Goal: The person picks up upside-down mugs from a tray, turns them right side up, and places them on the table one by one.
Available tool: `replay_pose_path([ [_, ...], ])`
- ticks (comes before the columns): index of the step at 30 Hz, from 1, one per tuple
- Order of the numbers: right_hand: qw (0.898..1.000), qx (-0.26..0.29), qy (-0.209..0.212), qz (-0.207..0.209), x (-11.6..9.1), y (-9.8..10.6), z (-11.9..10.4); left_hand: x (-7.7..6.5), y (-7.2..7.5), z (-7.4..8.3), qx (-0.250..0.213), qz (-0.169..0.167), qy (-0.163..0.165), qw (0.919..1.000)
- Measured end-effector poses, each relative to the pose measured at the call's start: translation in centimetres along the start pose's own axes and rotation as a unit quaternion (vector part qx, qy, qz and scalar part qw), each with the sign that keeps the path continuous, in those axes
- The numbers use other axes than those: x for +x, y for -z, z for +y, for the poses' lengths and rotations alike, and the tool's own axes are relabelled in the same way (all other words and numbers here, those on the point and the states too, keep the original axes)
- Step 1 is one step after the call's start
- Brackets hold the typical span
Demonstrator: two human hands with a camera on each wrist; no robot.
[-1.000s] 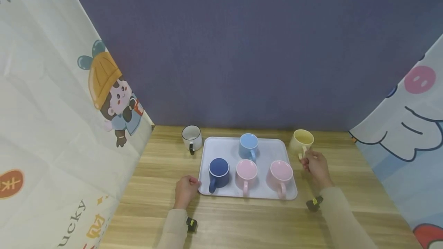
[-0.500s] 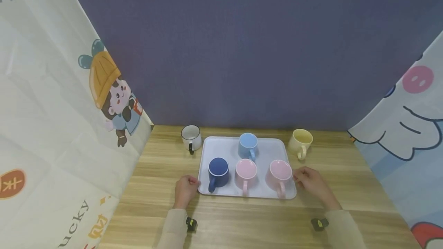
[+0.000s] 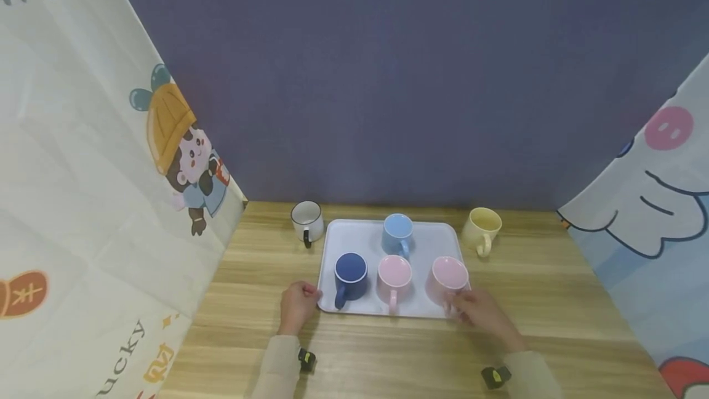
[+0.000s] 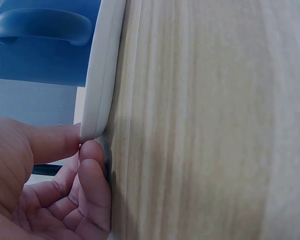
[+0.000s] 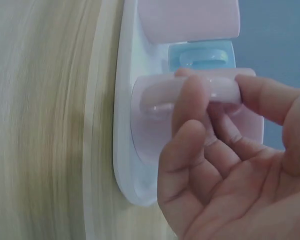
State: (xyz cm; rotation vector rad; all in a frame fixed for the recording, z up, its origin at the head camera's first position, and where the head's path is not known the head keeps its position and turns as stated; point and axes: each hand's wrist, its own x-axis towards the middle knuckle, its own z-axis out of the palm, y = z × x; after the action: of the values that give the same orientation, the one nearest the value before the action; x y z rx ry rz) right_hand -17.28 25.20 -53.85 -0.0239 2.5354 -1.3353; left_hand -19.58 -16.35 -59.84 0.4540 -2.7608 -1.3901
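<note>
A white rectangular tray [image 3: 354, 236] lies on the wooden table, bearing a dark blue mug [image 3: 352, 279], a light blue mug [image 3: 396, 234] and two pink mugs. My left hand [image 3: 297, 308] pinches the tray's near left corner between thumb and fingers, close over the tabletop. At the tray's right end, my right hand [image 3: 480, 311] holds the handle [image 5: 157, 95] of the right-hand pink mug [image 3: 443, 276], thumb at one end and fingers curled behind it. That mug stands upright on the tray. The other pink mug [image 3: 394, 277] stands beside it, its handle toward me.
A white mug [image 3: 306, 217] with a black handle stands off the tray's far left corner. Beyond the far right corner is a yellow mug [image 3: 480, 229]. A dark panel [image 3: 388, 109] rises behind the table, with printed sheets at both sides.
My right hand has left the yellow mug's handle, passed the tray's right edge and come to the right-hand pink mug's handle. The left hand has stayed at the tray corner.
</note>
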Motion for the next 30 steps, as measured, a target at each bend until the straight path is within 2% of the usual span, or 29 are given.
replay_pose_path([
  [5,0.997,0.078,-0.025,0.011,0.0,-1.0,-0.2,0.0,0.0,-0.2,0.004,0.008,0.0,1.0],
  [9,0.988,0.137,-0.054,0.034,0.2,-2.0,-0.5,-0.1,0.0,-0.1,0.005,0.008,0.002,1.0],
  [14,0.979,0.165,-0.082,0.081,0.4,-2.7,-0.6,-0.1,0.0,0.2,0.0,0.002,-0.002,1.0],
  [25,0.966,0.205,-0.085,0.135,0.4,-2.6,-0.2,-0.1,0.0,0.3,-0.003,0.008,-0.007,0.9999],
  [28,0.958,0.235,-0.078,0.145,0.4,-2.5,-0.2,-0.1,0.0,0.2,-0.002,0.01,-0.008,0.9999],
  [30,0.948,0.274,-0.07,0.144,0.4,-2.5,-0.2,-0.1,0.0,0.2,-0.002,0.011,-0.009,0.9999],
])
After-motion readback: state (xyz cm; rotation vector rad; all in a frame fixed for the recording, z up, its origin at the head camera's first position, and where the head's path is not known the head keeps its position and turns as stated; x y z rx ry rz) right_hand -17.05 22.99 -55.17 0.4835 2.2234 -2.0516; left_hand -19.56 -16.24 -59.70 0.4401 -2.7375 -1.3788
